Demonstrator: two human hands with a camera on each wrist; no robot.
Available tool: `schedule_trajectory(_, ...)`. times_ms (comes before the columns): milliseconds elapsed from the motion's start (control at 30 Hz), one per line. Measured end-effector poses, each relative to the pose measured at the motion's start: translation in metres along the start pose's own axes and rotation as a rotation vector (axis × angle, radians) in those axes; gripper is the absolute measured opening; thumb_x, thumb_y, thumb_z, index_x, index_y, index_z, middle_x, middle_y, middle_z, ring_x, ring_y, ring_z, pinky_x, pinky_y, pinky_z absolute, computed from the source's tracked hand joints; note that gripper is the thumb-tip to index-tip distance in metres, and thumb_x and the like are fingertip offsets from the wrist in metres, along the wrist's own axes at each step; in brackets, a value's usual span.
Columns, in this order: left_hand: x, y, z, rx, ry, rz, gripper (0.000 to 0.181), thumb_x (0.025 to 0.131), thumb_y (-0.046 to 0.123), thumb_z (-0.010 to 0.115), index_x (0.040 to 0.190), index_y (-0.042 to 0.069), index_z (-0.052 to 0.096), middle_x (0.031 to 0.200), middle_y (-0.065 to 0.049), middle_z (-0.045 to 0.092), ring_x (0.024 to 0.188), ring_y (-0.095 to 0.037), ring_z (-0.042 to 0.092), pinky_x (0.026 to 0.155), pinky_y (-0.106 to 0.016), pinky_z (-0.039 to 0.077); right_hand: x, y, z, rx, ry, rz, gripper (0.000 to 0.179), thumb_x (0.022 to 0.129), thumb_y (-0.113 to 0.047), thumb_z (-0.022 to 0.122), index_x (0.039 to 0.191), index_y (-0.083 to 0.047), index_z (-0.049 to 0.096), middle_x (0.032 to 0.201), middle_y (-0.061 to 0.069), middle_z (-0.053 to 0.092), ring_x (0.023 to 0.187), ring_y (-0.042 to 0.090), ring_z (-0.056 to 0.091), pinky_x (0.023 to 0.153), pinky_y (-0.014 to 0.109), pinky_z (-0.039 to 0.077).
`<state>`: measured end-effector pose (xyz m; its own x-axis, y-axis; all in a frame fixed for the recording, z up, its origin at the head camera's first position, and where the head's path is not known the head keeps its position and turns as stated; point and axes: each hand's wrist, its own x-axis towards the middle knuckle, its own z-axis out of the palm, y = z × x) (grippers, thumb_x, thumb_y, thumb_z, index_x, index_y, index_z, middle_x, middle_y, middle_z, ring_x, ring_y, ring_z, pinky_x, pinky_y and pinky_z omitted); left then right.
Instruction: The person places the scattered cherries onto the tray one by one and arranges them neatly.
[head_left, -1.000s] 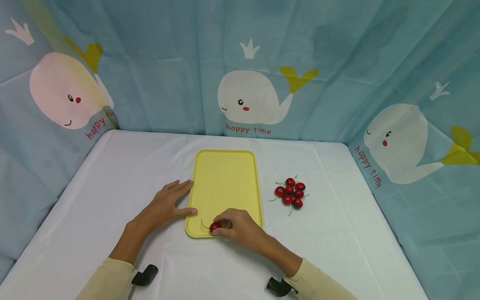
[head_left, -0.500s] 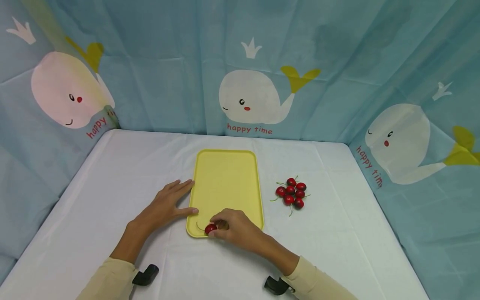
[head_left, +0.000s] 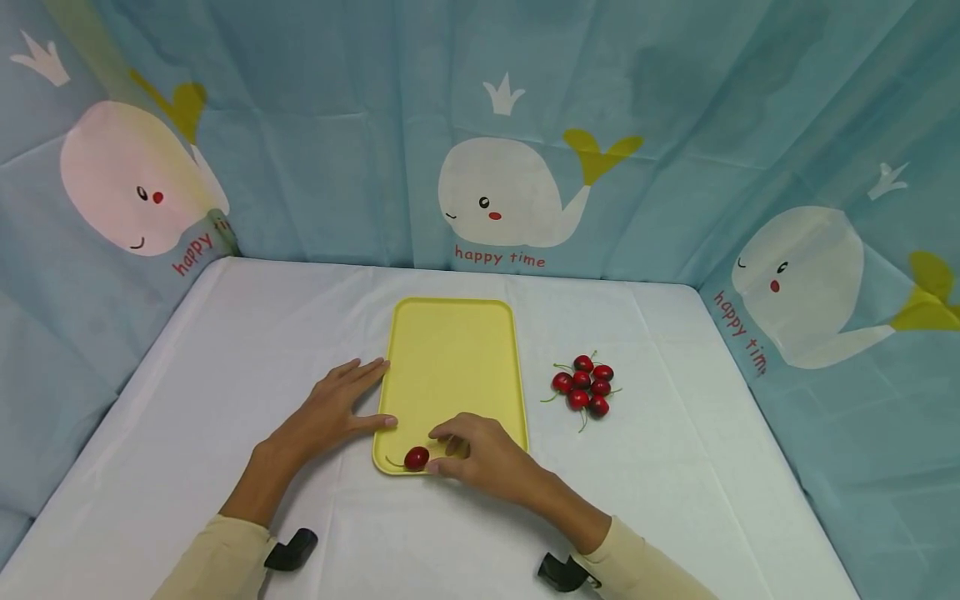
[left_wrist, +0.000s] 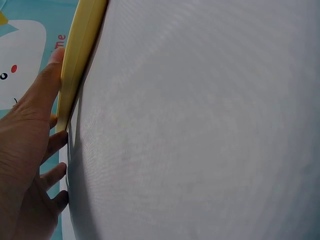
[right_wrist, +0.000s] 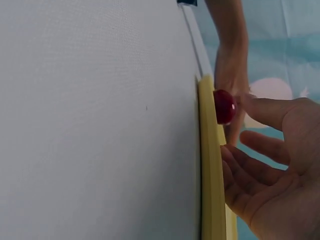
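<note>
Currently I have both hands apart from each other, with neither one clamped on anything. On the right hand (head_left: pixel 483 458), thumb and index finger stand parted, holding nothing, just beside the cherry (head_left: pixel 416 457); from my feeds I cannot tell whether a fingertip grazes it. The left hand (head_left: pixel 333 408) lies with fingers spread along the near-left side of the tray (head_left: pixel 450 342), thumb over the rim, touching it rather than gripping it.

Between the hands, on the person's side of the left thumb, the cherry sits inside the tray's near-left corner, its stem pointing away from the right hand.

From here, I judge the main risk to be rolling: the fruit is round and smooth, so a brush from the right thumb or fingertips could turn it out of place. If the left hand pushed or lifted unevenly, the tray could slide or tip, and the cherry with it.

As for containers, the tray is the one I see, and that single cherry lies in it. Beyond the right hand and to its right, a pile (head_left: pixel 581 381) of cherries rests on the white cloth (head_left: pixel 675 475), outside the rim.
</note>
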<state>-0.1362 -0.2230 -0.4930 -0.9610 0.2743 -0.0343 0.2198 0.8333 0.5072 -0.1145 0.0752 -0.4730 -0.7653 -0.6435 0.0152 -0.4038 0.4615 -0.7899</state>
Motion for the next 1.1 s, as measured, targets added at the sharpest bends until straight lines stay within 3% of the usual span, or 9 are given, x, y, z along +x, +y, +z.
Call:
schedule_trajectory(267,0.001,0.0,0.0,-0.002,-0.012,-0.01,0.099,0.088,0.07,0.074,0.165,0.018,0.04,0.17,-0.009,0.039,0.158,-0.045,0.025,0.121,-0.076,0.024,-0.015,0.009,-0.014,0.039,0.091,0.015,0.035,0.092,-0.026,0.085,0.122,-0.011,0.077,0.112,0.0,0.075,0.094,0.015,0.071,0.082,0.03,0.061)
schedule_trajectory(533,0.001,0.001,0.0,-0.002,-0.013,-0.008,0.099,0.088,0.068,0.075,0.165,0.016,0.04,0.17,-0.01,0.04,0.158,-0.045,0.025,0.122,-0.075,0.022,-0.033,0.024,-0.031,0.066,0.166,0.053,0.034,0.093,-0.028,0.084,0.122,-0.011,0.077,0.111,-0.001,0.076,0.093,0.008,0.07,0.083,0.03,0.061)
schedule_trajectory(700,0.001,0.002,-0.001,0.004,-0.016,-0.01,0.1,0.088,0.067,0.076,0.165,0.016,0.04,0.17,-0.01,0.04,0.158,-0.045,0.025,0.122,-0.075,0.023,-0.043,0.033,-0.044,0.044,0.217,0.066,0.034,0.094,-0.031,0.083,0.121,-0.012,0.077,0.111,-0.002,0.076,0.093,0.007,0.07,0.083,0.03,0.06)
schedule_trajectory(1100,0.0,0.003,-0.001,-0.008,-0.016,-0.015,0.1,0.088,0.067,0.076,0.165,0.016,0.039,0.17,-0.01,0.04,0.158,-0.045,0.024,0.122,-0.076,0.022,-0.066,0.052,-0.075,-0.019,0.373,0.142,0.032,0.09,-0.02,0.087,0.119,-0.012,0.078,0.11,0.002,0.077,0.092,0.008,0.07,0.083,0.029,0.062)
